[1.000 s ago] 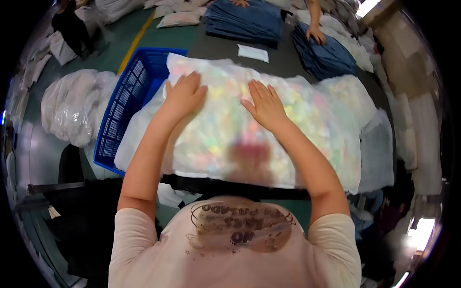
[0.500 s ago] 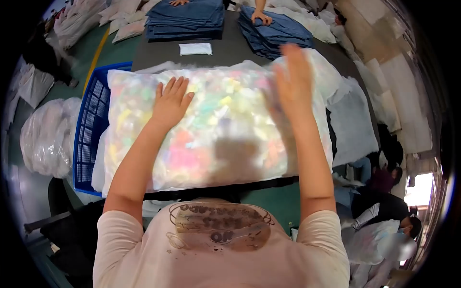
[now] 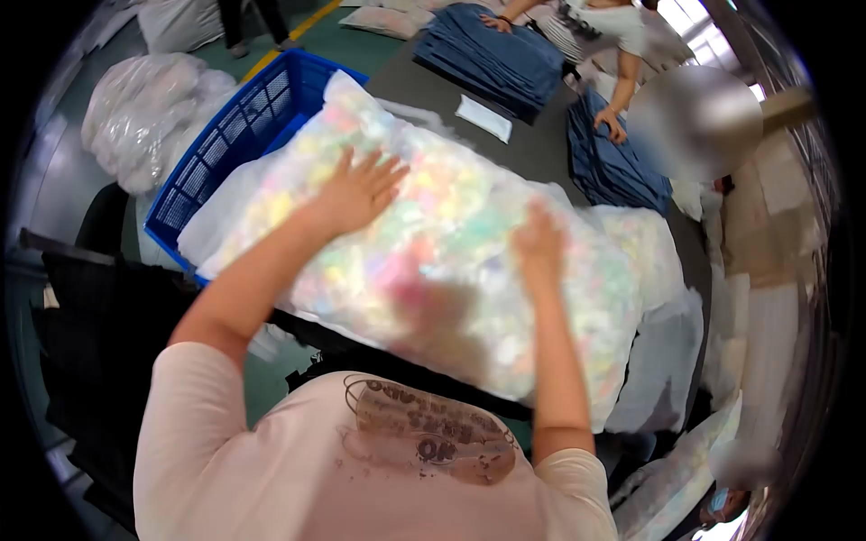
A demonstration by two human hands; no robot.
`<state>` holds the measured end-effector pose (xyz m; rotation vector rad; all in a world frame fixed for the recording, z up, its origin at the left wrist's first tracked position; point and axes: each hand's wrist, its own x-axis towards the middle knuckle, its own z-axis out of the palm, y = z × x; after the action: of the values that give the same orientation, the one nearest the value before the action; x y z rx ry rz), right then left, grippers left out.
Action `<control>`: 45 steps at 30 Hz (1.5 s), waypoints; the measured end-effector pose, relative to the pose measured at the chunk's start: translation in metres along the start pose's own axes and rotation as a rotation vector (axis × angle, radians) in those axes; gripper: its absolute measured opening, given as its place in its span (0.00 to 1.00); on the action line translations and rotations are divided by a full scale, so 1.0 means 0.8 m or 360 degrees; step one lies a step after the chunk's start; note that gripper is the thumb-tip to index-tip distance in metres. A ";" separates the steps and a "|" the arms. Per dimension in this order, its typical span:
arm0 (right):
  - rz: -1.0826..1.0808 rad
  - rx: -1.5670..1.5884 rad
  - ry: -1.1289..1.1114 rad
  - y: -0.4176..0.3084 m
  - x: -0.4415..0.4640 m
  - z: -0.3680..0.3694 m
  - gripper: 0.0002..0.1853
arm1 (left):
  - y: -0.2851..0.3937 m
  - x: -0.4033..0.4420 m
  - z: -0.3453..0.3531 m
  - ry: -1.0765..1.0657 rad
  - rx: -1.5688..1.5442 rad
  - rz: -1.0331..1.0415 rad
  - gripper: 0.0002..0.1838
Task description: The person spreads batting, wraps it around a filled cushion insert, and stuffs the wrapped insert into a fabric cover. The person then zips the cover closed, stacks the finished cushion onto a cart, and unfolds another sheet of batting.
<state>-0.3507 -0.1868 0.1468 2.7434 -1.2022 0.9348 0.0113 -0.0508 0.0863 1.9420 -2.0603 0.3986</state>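
A large white pillow-shaped bag point(image 3: 451, 225) lies before me, its thin cover showing multicoloured pieces inside. My left hand point(image 3: 363, 191) rests on the left part of its upper face, fingers spread and holding nothing. Over the right part is my right hand point(image 3: 541, 242), smeared by motion, so its fingers cannot be made out; whether it presses on the cover is unclear. The bag's left end overlaps a blue plastic crate point(image 3: 230, 135). Beyond its right end sits another white filled bag point(image 3: 645, 243).
A co-worker's hands point(image 3: 612, 124) touch blue folded fabric stacks point(image 3: 492, 54) across the dark table point(image 3: 397, 86). A small white packet point(image 3: 484, 118) lies between. Left of the crate stands a clear plastic-wrapped bundle point(image 3: 149, 117). More white sheeting point(image 3: 663, 361) hangs at right.
My view has turned, so the bag now appears slanted down to the right. My left hand stays on the bag, while my right hand sits lower in view, still blurred.
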 end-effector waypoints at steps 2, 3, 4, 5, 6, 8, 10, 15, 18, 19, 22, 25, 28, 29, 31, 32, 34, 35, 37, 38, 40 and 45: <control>0.0142 -0.0215 -0.0314 -0.023 -0.032 0.046 0.33 | -0.006 -0.015 0.030 -0.0151 -0.0139 -0.0073 0.28; 0.0203 -0.0338 -0.0458 -0.031 -0.023 0.060 0.33 | 0.005 -0.002 0.021 -0.0250 -0.0236 -0.0154 0.29; 0.0221 -0.0305 -0.0580 -0.032 -0.010 0.048 0.32 | 0.003 -0.001 0.013 -0.0234 -0.0414 -0.0190 0.28; 0.0247 -0.0286 -0.0736 -0.024 -0.004 0.017 0.31 | 0.012 -0.010 0.011 -0.0255 -0.0434 -0.0191 0.29; 0.0261 -0.0147 -0.0823 -0.018 0.016 0.005 0.33 | 0.007 -0.008 0.006 -0.0253 -0.0425 -0.0180 0.29; 0.0329 0.0200 -0.0651 -0.031 0.070 -0.002 0.31 | -0.011 0.002 -0.009 -0.0214 -0.0458 -0.0163 0.29; -0.0074 0.0142 -0.0079 -0.158 0.119 -0.001 0.30 | -0.019 0.000 -0.025 -0.0163 -0.0621 -0.0176 0.29; -0.0227 0.0065 -0.0077 -0.142 0.045 0.171 0.27 | -0.064 -0.058 -0.113 -0.0040 -0.0671 -0.0193 0.30; -0.0210 0.0097 -0.0310 -0.149 0.065 0.120 0.27 | -0.102 -0.144 -0.092 0.0187 -0.0769 -0.0624 0.33; -0.0242 0.0155 -0.0356 -0.157 0.077 0.105 0.26 | -0.109 -0.168 -0.084 0.0093 -0.0888 -0.0830 0.35; -0.0075 0.0010 -0.0836 -0.181 0.113 0.082 0.26 | -0.113 -0.221 -0.071 -0.0069 -0.1142 -0.1286 0.38; 0.0191 -0.0339 -0.1376 -0.239 0.199 0.073 0.27 | -0.119 -0.237 -0.067 -0.0134 -0.1213 -0.1425 0.39; -0.0175 -0.0138 -0.1175 -0.265 0.269 0.126 0.27 | -0.116 -0.236 -0.067 -0.0251 -0.1296 -0.1501 0.37; -0.0461 0.0179 -0.0904 -0.263 0.281 0.163 0.26 | -0.115 -0.237 -0.064 -0.0237 -0.1316 -0.1509 0.37; -0.0884 0.0312 -0.0763 -0.304 0.305 0.215 0.25 | -0.116 -0.236 -0.058 -0.0220 -0.1338 -0.1517 0.35; -0.1030 0.0336 -0.0810 -0.320 0.313 0.236 0.26 | -0.115 -0.232 -0.061 -0.0235 -0.1354 -0.1562 0.34; -0.1440 0.0404 -0.0649 -0.337 0.328 0.276 0.23 | -0.109 -0.225 -0.069 -0.0290 -0.1386 -0.1651 0.32; -0.1272 0.0228 -0.0981 -0.337 0.342 0.287 0.22 | -0.108 -0.225 -0.063 -0.0232 -0.1423 -0.1665 0.31; -0.0901 -0.0140 -0.1627 -0.340 0.367 0.301 0.22 | -0.105 -0.230 -0.043 -0.0115 -0.1505 -0.1695 0.29; -0.0910 -0.0192 -0.1584 -0.328 0.372 0.320 0.25 | -0.102 -0.231 -0.032 -0.0032 -0.1461 -0.1683 0.25; -0.0826 -0.0326 -0.1739 -0.313 0.379 0.355 0.24 | -0.100 -0.233 -0.016 -0.0022 -0.1578 -0.1722 0.22; -0.0167 -0.0186 -0.1884 -0.274 0.338 0.422 0.31 | -0.106 -0.238 0.017 -0.0032 -0.1665 -0.1830 0.23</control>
<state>0.1146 -0.2912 0.0595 3.1595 -1.0130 -0.9121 0.1067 0.1143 0.0009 1.9111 -0.5508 -0.7731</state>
